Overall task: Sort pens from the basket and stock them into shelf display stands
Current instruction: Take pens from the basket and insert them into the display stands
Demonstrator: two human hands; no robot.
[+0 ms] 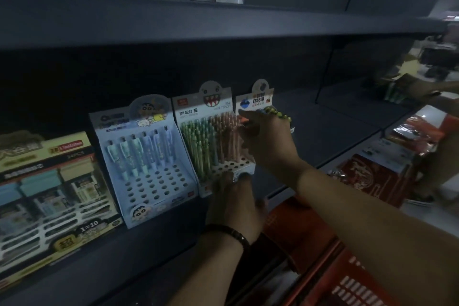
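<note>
A white display stand [224, 169] with a monster-face header holds several green and pink pens [211, 139] in its hole tray. My left hand [233, 201] grips the stand's front edge from below. At the stand's right side, my right hand [265, 141] has its fingers against the pink pens. It holds a small bunch of pens whose green-yellow ends [275, 113] stick out above it. The red basket [323, 268] lies below the shelf at the bottom right, partly hidden by my right arm.
A light-blue cartoon stand [154, 181] to the left holds several pens and many bare holes. An eraser display [258, 98] stands behind my right hand. A refill box [49, 194] sits far left. Red packets [367, 174] lie lower right. Another person's hand [422, 89] is far right.
</note>
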